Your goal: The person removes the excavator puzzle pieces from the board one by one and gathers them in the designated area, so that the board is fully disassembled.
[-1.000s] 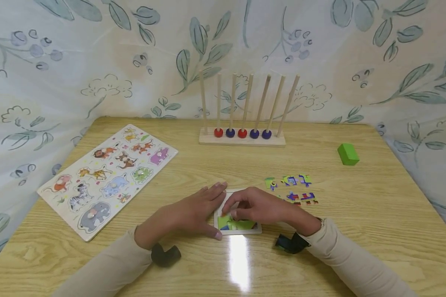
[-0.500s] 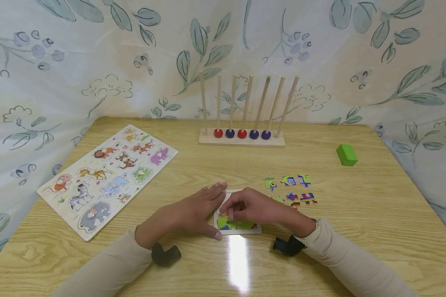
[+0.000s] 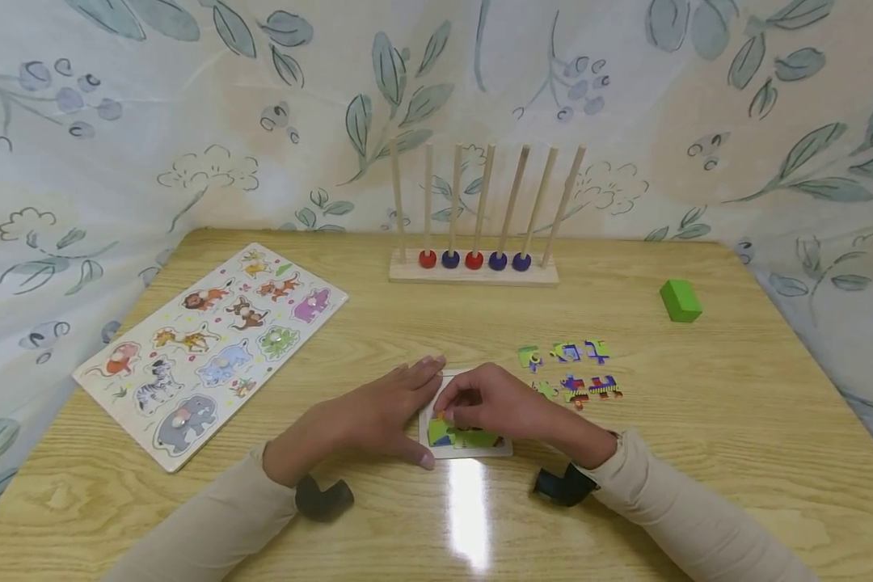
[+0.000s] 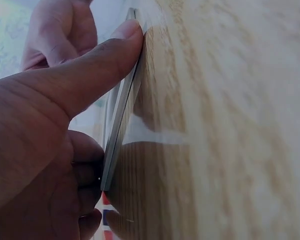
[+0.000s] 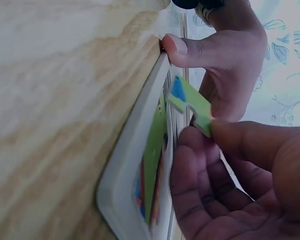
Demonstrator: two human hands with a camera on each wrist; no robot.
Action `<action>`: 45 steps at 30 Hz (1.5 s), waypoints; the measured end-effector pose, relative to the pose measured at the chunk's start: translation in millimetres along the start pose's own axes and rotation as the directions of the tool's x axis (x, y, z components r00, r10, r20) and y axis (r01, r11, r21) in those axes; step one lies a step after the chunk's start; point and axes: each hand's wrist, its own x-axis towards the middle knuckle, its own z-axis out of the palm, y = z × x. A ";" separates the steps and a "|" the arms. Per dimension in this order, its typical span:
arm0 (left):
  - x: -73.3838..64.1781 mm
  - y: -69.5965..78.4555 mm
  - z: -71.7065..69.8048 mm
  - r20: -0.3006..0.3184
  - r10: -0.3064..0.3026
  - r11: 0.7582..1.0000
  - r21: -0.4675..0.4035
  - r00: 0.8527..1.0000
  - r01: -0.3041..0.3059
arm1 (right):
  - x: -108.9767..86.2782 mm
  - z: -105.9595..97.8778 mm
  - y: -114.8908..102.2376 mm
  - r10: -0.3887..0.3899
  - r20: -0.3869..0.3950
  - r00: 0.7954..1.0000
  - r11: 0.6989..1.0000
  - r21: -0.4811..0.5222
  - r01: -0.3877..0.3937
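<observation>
In the head view a small white-framed jigsaw tray lies on the table. My left hand rests along its left side with fingers extended, thumb at the near corner. My right hand is over the tray. Between its thumb and fingertips it pinches a green jigsaw piece with a blue corner, which stands tilted above the tray in the right wrist view. Green pieces lie in the tray's near part; my right hand hides much of the rest. The left wrist view shows my left thumb against the tray edge.
Several loose jigsaw pieces lie right of the tray. An animal peg puzzle board is at the left. At the back stands a wooden bead rack with upright rods. A green block sits at the far right.
My right hand and wrist have shifted slightly left over the tray, uncovering more of a loose piece at the right. The left hand has stayed in place.
</observation>
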 end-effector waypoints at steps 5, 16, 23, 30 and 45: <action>0.1 -1.3 -0.3 -0.003 -0.004 1.000 -0.003 1.000 0.004 | -1.5 -2.6 2.3 0.008 -0.043 0.999 1.000 0.027 -0.007; -3.0 2.6 -0.8 -0.007 0.028 0.999 0.044 1.000 -0.028 | -15.0 -20.2 9.1 0.034 -0.097 0.995 0.997 0.068 -0.027; -0.4 5.4 1.2 0.032 0.146 0.989 -0.008 0.989 -0.146 | -26.9 -30.2 16.9 0.043 -0.106 0.993 0.998 0.056 -0.037; 2.5 4.8 3.1 0.072 0.185 0.982 -0.034 0.980 -0.183 | -39.0 -41.0 18.5 0.074 -0.134 0.988 0.996 0.052 -0.068; 6.0 3.5 4.6 0.088 0.194 0.979 0.052 0.977 -0.199 | -58.4 -63.6 16.7 0.109 -0.168 0.980 0.993 -0.017 -0.113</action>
